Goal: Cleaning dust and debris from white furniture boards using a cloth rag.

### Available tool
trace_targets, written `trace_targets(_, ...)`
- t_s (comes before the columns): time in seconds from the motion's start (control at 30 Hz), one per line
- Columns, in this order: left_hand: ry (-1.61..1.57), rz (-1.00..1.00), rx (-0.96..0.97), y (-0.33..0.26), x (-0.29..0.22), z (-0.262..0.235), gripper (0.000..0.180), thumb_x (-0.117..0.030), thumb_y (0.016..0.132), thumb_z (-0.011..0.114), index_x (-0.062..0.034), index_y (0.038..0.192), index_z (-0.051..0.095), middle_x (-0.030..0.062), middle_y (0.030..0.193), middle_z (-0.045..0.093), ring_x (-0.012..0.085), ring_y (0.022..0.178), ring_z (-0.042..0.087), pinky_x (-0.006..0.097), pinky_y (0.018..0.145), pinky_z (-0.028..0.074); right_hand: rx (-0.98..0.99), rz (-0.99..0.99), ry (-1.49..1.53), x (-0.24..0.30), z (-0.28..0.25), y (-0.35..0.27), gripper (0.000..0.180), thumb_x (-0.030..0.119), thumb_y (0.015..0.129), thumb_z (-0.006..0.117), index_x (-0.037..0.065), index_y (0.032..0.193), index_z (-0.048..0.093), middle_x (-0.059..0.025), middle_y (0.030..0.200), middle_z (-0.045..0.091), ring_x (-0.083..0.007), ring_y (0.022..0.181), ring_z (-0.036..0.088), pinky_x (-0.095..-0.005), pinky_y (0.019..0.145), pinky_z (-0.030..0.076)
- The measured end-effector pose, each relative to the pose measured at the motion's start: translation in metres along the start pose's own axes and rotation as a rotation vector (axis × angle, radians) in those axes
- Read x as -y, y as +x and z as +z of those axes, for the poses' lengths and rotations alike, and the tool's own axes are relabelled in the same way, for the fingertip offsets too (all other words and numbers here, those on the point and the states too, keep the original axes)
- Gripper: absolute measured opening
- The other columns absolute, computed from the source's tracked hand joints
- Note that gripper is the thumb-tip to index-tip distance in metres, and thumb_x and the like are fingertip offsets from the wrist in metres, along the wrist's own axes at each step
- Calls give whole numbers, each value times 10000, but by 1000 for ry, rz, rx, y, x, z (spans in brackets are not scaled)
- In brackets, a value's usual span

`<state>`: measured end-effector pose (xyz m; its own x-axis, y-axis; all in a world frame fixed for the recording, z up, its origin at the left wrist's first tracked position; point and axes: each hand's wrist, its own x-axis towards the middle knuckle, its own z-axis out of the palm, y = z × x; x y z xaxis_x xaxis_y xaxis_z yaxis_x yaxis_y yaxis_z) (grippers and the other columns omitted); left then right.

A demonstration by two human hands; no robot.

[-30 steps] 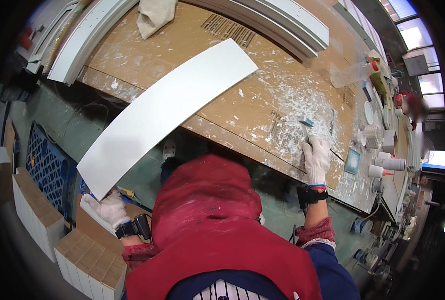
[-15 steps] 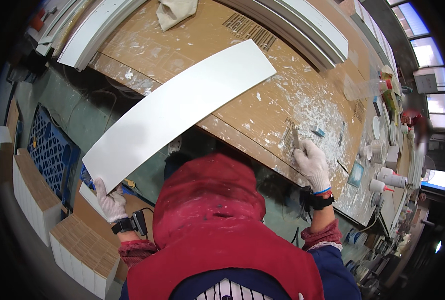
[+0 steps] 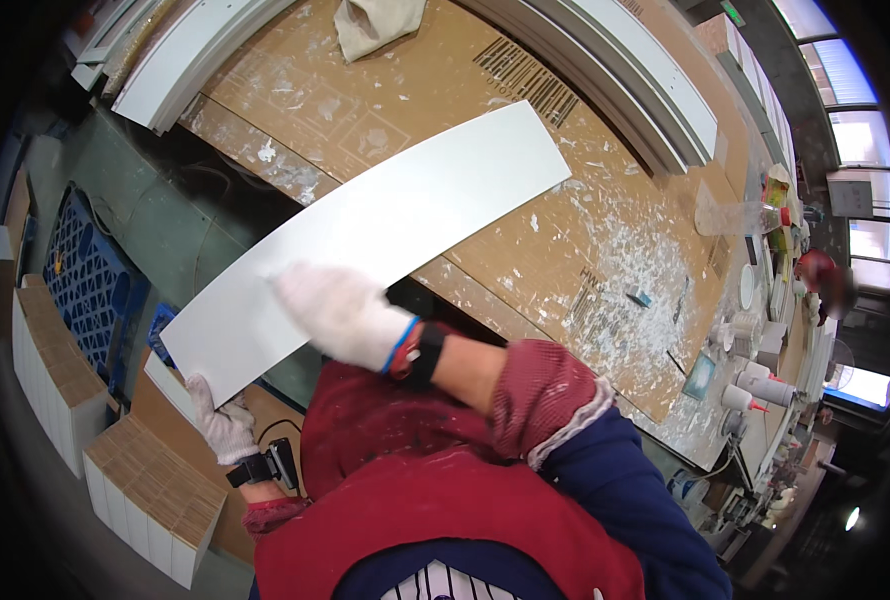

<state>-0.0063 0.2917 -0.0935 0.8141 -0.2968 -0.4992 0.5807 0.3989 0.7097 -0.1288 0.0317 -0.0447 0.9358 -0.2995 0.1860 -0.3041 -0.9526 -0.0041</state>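
Overhead, a cardboard-covered workbench speckled with white plaster flakes is filling a cluttered workshop, with windows glowing at right. A long white panel is lying across the bench's near edge, its long axis running lower left to upper right. The left hand, gloved, is pinching its lower-left corner. The right hand, gloved and blurred, is resting on the panel; finger state unclear.

blue crate left | crumpled cloth top | white cups right | cardboard-covered table
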Motion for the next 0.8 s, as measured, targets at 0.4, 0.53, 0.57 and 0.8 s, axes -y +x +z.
trace_targets(0.4,77,22,348,4,2,5,334,-211,924,630,-15,1188,572,83,1063,655,121,871,645,152,639,521,93,902,-53,-297,-66,-98,199,186,930,477,56,1035,585,-211,917,646,-366,889,635,-444,773,512)
trace_targets(0.53,78,-11,-189,-10,1,36,300,-247,912,652,-27,1108,594,62,908,646,92,668,582,152,504,440,-131,126,-852,-171,-23,-85,170,220,925,499,79,977,580,-135,843,617,-320,786,635,-455,574,493)
trace_targets(0.57,93,-13,-130,-7,2,27,302,-263,905,663,-31,1087,598,55,852,636,85,597,548,155,459,406,30,160,-271,-135,-45,-62,145,218,925,458,104,910,547,-122,823,585,-315,763,627,-453,554,480)
trace_targets(0.8,291,29,-119,6,9,-4,383,-290,891,679,-10,1132,577,63,847,642,92,572,551,161,440,408,216,443,406,-147,-51,-64,69,161,885,526,133,936,563,-125,820,619,-319,732,641,-418,606,513)
